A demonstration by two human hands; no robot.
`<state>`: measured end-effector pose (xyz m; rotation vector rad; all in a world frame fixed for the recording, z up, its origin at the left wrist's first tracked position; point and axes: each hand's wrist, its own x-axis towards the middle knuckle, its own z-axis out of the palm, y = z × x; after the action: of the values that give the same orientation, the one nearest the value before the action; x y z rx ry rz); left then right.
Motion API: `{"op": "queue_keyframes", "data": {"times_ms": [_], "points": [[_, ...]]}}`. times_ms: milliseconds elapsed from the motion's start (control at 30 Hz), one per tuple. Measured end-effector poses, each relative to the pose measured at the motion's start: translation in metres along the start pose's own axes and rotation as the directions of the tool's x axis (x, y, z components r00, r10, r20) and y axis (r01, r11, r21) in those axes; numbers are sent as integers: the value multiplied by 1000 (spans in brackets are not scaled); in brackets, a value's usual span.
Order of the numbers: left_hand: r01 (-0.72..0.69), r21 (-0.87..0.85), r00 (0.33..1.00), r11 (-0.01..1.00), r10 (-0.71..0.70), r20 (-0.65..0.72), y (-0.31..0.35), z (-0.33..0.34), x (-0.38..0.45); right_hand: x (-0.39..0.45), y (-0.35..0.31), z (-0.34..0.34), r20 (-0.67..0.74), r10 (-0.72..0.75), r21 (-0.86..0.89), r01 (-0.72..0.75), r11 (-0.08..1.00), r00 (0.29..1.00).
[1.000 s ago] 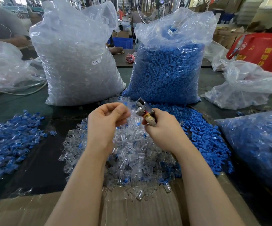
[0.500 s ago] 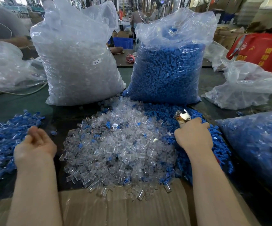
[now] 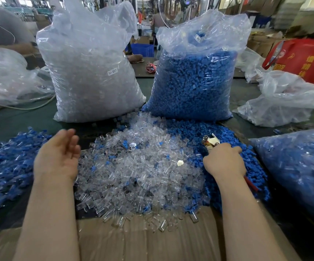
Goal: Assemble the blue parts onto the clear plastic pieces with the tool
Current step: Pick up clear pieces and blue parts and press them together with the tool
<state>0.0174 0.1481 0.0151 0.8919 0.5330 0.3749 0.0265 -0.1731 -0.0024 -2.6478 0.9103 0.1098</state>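
A heap of clear plastic pieces (image 3: 143, 172) lies in the middle of the table, with a few blue parts mixed in. Loose blue parts (image 3: 225, 140) are piled to its right. My right hand (image 3: 224, 162) rests on that blue pile and grips the tool (image 3: 210, 141), whose metal head sticks out past my fingers and whose red handle shows behind my wrist. My left hand (image 3: 58, 157) hovers at the left edge of the clear heap, fingers relaxed and holding nothing. Assembled blue-and-clear pieces (image 3: 5, 166) lie in a pile at the left.
A big bag of clear pieces (image 3: 90, 72) and a big bag of blue parts (image 3: 195, 78) stand behind the heaps. Another bag of blue pieces (image 3: 299, 166) lies at the right, a crumpled clear bag (image 3: 284, 98) beyond it. Cardboard (image 3: 143, 240) covers the near edge.
My hands came apart from the middle. The left swung out to the assembled pile and is back near the clear heap, empty. The right dropped with the tool onto the blue parts.
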Motion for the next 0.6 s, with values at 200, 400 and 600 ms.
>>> {"op": "queue_keyframes", "data": {"times_ms": [200, 400, 600], "points": [[-333, 674, 884, 659, -31, 467, -32, 43, -29, -1, -7, 2, 13, -93, -2, 93, 996, 996], [-511, 811, 808, 285, -162, 567, -63, 64, -44, -3, -11, 4, -20, -176, 28, 177, 984, 984], [-616, 787, 777, 10, -155, 610, -73, 67, -46, -8, -16, 6, -58, -302, 92, 307, 947, 951]]}}
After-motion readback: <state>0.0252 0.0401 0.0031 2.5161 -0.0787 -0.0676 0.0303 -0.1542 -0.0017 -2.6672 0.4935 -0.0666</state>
